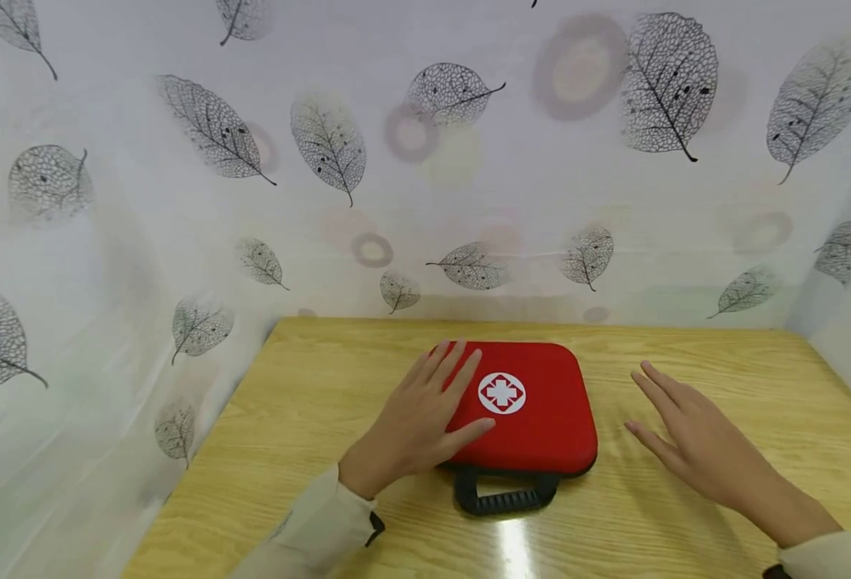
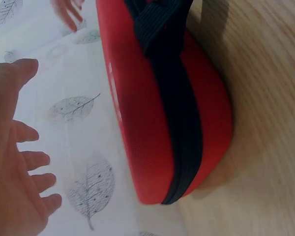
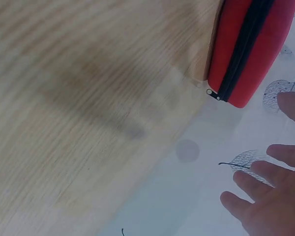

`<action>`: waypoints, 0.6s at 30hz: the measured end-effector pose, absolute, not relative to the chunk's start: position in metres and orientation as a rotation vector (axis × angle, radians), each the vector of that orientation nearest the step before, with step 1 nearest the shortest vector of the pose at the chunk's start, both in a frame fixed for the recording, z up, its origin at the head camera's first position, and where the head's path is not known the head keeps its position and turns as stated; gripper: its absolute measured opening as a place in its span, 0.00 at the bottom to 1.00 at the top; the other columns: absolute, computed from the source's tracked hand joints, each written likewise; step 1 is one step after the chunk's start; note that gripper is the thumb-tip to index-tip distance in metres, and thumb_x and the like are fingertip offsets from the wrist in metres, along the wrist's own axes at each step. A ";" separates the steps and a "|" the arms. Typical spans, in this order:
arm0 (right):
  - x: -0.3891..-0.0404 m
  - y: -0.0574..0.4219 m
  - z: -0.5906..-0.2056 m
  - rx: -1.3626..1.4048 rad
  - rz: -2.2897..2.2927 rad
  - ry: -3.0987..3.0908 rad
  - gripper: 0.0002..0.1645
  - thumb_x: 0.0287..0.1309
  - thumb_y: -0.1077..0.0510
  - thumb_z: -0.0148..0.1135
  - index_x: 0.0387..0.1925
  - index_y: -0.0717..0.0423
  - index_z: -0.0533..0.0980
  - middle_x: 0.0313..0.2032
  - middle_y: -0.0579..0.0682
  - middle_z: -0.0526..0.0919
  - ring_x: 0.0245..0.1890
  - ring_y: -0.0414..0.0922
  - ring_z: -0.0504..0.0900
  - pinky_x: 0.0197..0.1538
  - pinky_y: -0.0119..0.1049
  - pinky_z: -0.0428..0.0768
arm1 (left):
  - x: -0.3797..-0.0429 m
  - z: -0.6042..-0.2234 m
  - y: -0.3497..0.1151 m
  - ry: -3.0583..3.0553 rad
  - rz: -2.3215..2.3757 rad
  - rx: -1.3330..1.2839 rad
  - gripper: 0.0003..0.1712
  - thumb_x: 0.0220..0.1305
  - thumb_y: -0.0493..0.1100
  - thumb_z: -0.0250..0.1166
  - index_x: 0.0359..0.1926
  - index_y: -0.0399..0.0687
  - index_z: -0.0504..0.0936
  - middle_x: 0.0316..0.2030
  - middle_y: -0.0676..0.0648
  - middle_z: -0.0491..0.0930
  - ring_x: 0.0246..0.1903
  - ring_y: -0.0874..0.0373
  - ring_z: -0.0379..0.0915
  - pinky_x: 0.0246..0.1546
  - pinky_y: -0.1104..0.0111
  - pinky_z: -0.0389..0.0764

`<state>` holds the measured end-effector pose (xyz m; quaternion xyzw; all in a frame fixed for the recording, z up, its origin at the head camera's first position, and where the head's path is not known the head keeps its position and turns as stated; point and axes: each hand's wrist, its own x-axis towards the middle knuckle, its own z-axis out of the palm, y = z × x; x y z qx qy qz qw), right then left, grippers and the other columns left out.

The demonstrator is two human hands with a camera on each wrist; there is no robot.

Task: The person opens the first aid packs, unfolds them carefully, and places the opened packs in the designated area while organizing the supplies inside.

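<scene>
A red first-aid case (image 1: pixel 541 426) with a white cross emblem lies flat on the wooden table, its black handle (image 1: pixel 505 503) toward me. My left hand (image 1: pixel 425 418) is spread above the left part of the case; in the left wrist view a gap shows between that hand (image 2: pixel 14 167) and the red case (image 2: pixel 147 123). To the right of the case, my right hand (image 1: pixel 708 442) hovers over the table with fingers extended, holding nothing. The right wrist view shows the zipper pull (image 3: pixel 213 94) at a corner of the case, and the right hand (image 3: pixel 275 191) apart from it.
The wooden table (image 1: pixel 310 378) has pale curtain-like sheets (image 1: pixel 512 193) with leaf prints behind it and at both sides. A bright reflection lies on the tabletop in front of the handle.
</scene>
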<state>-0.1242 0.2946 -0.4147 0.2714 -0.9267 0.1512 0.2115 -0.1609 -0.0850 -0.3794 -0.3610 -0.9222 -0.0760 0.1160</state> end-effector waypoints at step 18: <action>-0.201 0.280 -0.413 0.632 0.869 -2.827 0.34 0.70 0.56 0.62 0.68 0.73 0.65 0.64 0.73 0.70 0.59 0.70 0.73 0.56 0.68 0.73 | -0.180 -0.410 -0.066 -2.742 -0.455 -1.159 0.42 0.71 0.65 0.56 0.77 0.47 0.63 0.76 0.43 0.59 0.75 0.44 0.52 0.75 0.53 0.55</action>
